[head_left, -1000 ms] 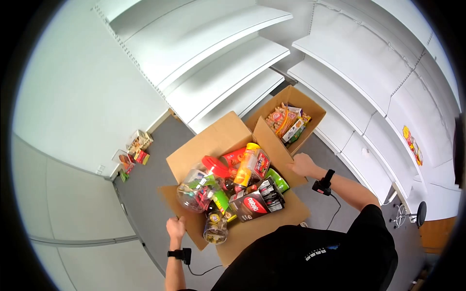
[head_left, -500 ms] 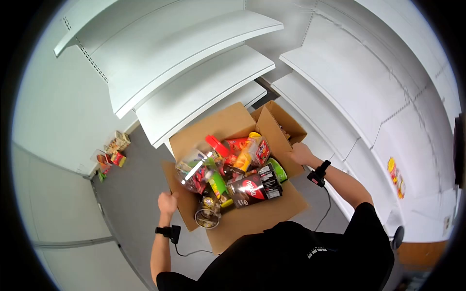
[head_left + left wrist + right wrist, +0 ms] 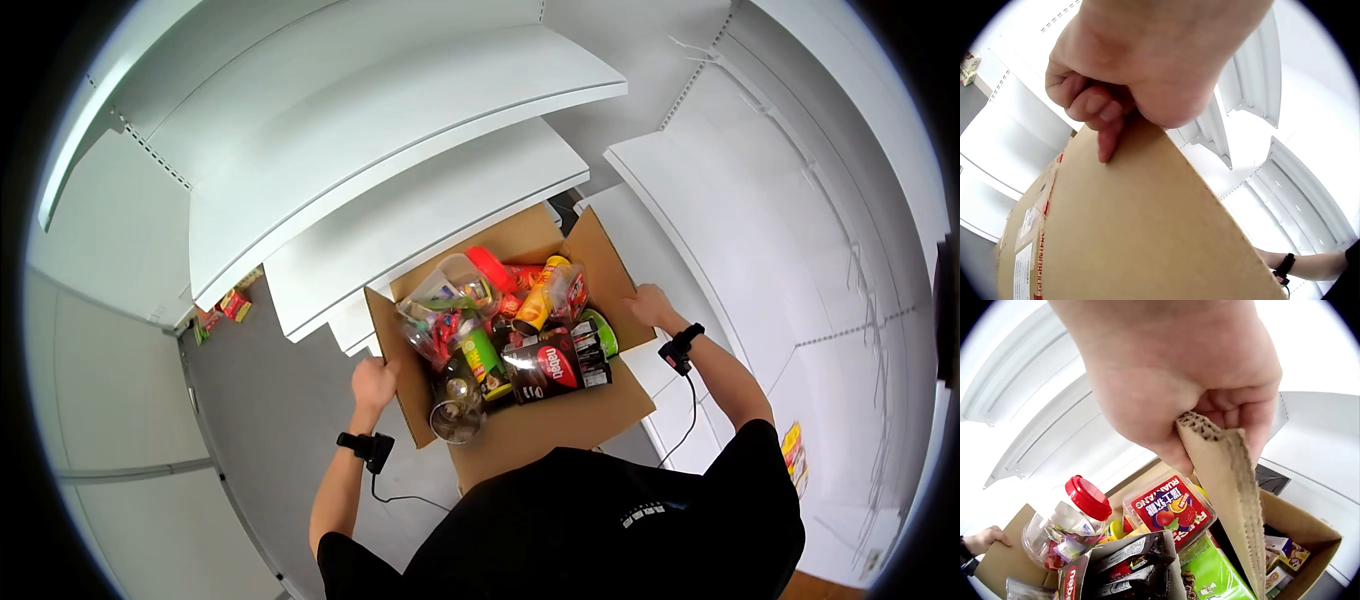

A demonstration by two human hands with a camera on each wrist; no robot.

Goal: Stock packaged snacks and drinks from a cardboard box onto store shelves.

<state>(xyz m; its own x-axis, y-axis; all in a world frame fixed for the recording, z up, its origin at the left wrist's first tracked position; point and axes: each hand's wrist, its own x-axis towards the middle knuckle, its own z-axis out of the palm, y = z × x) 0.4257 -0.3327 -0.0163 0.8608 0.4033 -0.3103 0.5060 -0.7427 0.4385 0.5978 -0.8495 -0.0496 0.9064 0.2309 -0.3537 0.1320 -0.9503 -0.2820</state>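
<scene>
An open cardboard box (image 3: 545,435) full of snacks is held between both hands, its flaps raised at the sides. My left hand (image 3: 375,383) grips the left flap; in the left wrist view its fingers (image 3: 1107,140) curl over the cardboard edge. On the opposite side my right hand (image 3: 652,304) pinches the right flap, whose corrugated edge shows in the right wrist view. Inside lie a brown nabati carton (image 3: 538,372) of dark packets, a yellow canister (image 3: 540,300), a red-lidded clear jar (image 3: 1088,499), a green packet (image 3: 1213,569) and a clear tub (image 3: 457,422).
White shelves (image 3: 420,190) rise just beyond the box, with another shelf unit (image 3: 740,200) along the right. A second cardboard box (image 3: 1313,550) holding small packages shows beyond the right flap. Several snack packs (image 3: 235,305) lie on the grey floor at left.
Both hands have moved the box forward, closer to the shelves, keeping their grip on the flaps. The second box has passed out of sight behind it in the head view.
</scene>
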